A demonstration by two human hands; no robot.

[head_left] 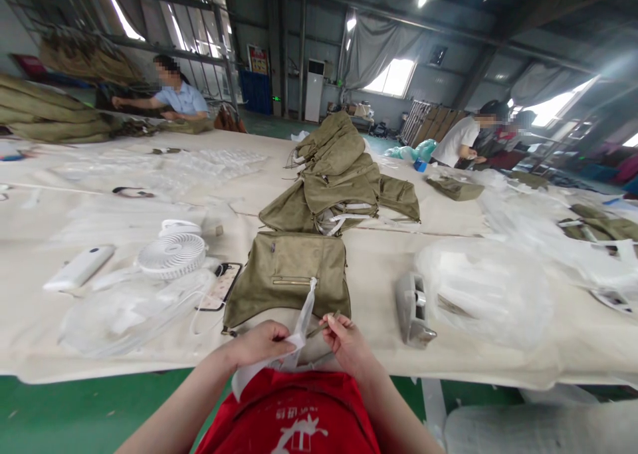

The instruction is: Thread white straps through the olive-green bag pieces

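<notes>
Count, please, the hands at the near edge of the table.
2, both just before the nearest olive bag: the left hand holds a white strip; the right hand pinches a thin olive-brown strip. Some fingers are hidden.

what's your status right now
Left hand gripping thin white translucent strip. Right hand pinching narrow olive strap. Flat olive-green bag just beyond hands, white strip overlapping its front.
</notes>
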